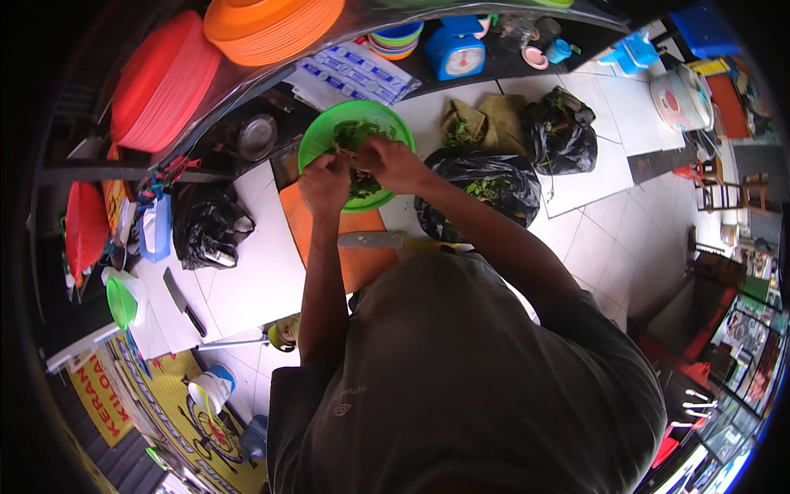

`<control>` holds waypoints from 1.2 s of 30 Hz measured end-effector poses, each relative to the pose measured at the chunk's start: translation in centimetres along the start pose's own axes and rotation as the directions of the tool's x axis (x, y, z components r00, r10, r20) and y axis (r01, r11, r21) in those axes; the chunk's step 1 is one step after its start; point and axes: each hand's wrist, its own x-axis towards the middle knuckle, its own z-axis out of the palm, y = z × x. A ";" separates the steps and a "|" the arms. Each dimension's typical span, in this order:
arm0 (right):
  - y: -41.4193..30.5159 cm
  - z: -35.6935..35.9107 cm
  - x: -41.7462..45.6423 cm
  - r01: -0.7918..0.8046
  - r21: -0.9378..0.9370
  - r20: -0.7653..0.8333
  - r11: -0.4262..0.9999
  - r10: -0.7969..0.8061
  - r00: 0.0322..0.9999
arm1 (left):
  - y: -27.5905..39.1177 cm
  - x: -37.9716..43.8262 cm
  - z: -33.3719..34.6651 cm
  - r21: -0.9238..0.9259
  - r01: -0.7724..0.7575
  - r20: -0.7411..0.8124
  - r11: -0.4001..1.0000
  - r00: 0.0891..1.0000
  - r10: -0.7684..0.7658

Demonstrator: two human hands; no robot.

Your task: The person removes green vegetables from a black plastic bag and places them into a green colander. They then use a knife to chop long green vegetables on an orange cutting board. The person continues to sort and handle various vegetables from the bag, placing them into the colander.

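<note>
A round green plastic basket (308, 133) holds loose leafy greens (358, 131), and both hands are over it. Near its left side, my left hand (325, 184) pinches a stem of the greens with bent fingers. My right hand (394, 163) grips the same small bunch from the right; its fingertips are partly hidden. Below the basket lies an orange cutting board (361, 268) with a wide-bladed kitchen knife (370, 239) across it. Right of the basket, an open black plastic bag (521, 207) holds more greens (487, 190), partly behind my right forearm.
Another black plastic bag (568, 139) and a brown cloth (503, 117) are at the right. A blue kitchen scale (457, 55) stands behind. Leftward on the white tiled counter (259, 290) lie a crumpled black bag (207, 219) and a second knife (182, 299). Orange plates (271, 31) are stacked above.
</note>
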 end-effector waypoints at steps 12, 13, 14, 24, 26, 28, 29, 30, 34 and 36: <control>8.5 -13.2 -4.6 -0.053 -0.110 -0.421 0.993 0.001 0.907 | 3.2 -8.0 4.2 -0.464 0.100 0.303 0.880 0.951 0.051; 10.2 -17.6 -5.4 0.032 -0.259 -0.545 0.965 -0.173 0.820 | 4.8 -9.0 6.2 -0.510 0.125 0.386 0.851 0.917 0.096; 11.6 -21.4 -5.7 -0.198 -0.323 -0.596 0.925 -0.036 0.802 | 6.1 -9.3 8.4 -0.502 0.096 0.464 0.860 0.869 0.174; 15.4 -19.0 -15.6 -0.111 -0.585 0.200 0.803 0.276 0.940 | 7.0 -10.0 23.6 -0.036 -0.584 0.659 0.811 0.596 0.459; 20.0 -16.2 -16.6 -0.280 -0.688 -0.007 0.670 0.379 0.925 | 6.5 -8.8 25.2 0.000 -0.639 0.589 0.770 0.622 0.516; 21.2 -15.9 -16.1 -0.229 -0.679 -0.091 0.698 0.229 0.969 | 6.2 -7.8 25.6 -0.021 -0.616 0.621 0.788 0.610 0.493; 21.3 -15.9 -15.7 -0.200 -0.676 -0.132 0.710 0.151 0.980 | 6.1 -7.3 25.5 -0.047 -0.592 0.619 0.805 0.615 0.488; 21.3 -16.1 -15.2 -0.148 -0.710 -0.094 0.688 0.116 0.989 | 6.0 -6.9 25.4 -0.073 -0.568 0.619 0.820 0.619 0.483; 20.9 -16.0 -13.8 0.017 -0.802 -0.007 0.597 -0.038 0.999 | 5.3 -5.7 24.1 -0.101 -0.552 0.596 0.828 0.633 0.494; 19.1 -14.7 -13.2 0.003 -0.820 0.040 0.572 0.051 0.998 | 4.7 -5.6 21.9 -0.123 -0.539 0.603 0.833 0.627 0.494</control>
